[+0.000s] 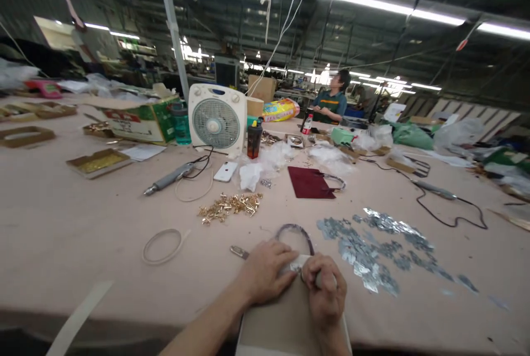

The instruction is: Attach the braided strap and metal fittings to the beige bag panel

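At six o'clock on the long pink table point(83, 234), both hands work a beige bag point(281, 317) at its top edge.

Largest first: the table is cloth-smooth and broad; the bag looks like stiff, flat leatherette, light, with a thin dark loop handle point(296, 230) arching toward twelve o'clock, best held by its firm top rim. At three o'clock lies a scatter of shiny silver metal pieces point(364, 251), thin and slippery-looking; at eleven o'clock a heap of small brass fittings point(229, 206). Left hand point(265, 270) presses flat, fingers curled over the rim; right hand point(325, 290) is closed, pinching a tiny silver fitting point(296, 267), hard and easily dropped.
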`<control>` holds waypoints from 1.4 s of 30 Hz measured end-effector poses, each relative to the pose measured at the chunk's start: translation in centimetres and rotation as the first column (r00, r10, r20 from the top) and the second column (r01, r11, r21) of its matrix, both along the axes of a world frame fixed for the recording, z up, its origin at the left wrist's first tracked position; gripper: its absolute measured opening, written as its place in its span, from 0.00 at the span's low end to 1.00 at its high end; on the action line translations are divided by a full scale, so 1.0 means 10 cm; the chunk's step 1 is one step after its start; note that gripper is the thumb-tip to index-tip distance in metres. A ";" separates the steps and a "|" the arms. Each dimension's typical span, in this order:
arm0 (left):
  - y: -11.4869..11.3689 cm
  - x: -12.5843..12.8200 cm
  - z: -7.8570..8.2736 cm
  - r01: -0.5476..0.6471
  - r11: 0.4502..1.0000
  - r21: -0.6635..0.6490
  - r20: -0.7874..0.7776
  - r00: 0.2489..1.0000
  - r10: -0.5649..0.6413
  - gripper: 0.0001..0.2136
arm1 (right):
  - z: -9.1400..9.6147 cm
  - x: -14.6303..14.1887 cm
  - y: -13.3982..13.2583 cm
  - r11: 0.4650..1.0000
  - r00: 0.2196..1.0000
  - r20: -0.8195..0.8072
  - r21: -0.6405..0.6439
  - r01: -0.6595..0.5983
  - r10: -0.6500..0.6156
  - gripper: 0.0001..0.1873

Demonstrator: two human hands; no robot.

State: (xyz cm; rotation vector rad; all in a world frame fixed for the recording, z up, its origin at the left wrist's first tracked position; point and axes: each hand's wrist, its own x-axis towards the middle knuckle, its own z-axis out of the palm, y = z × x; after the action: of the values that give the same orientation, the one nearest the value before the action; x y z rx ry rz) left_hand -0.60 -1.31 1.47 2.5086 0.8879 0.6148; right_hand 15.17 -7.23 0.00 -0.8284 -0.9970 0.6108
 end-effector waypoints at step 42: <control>0.08 -0.05 -0.13 0.034 0.996 0.078 0.047 0.998 -0.038 0.14 | 0.31 -0.06 0.32 0.969 0.984 0.062 -0.195 -0.154 0.169 0.22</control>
State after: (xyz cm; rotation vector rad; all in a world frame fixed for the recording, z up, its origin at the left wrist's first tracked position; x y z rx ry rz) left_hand -1.13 -0.53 0.17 2.5603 0.8146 0.7075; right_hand 14.61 -4.06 3.08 -0.9504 -1.0968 0.8280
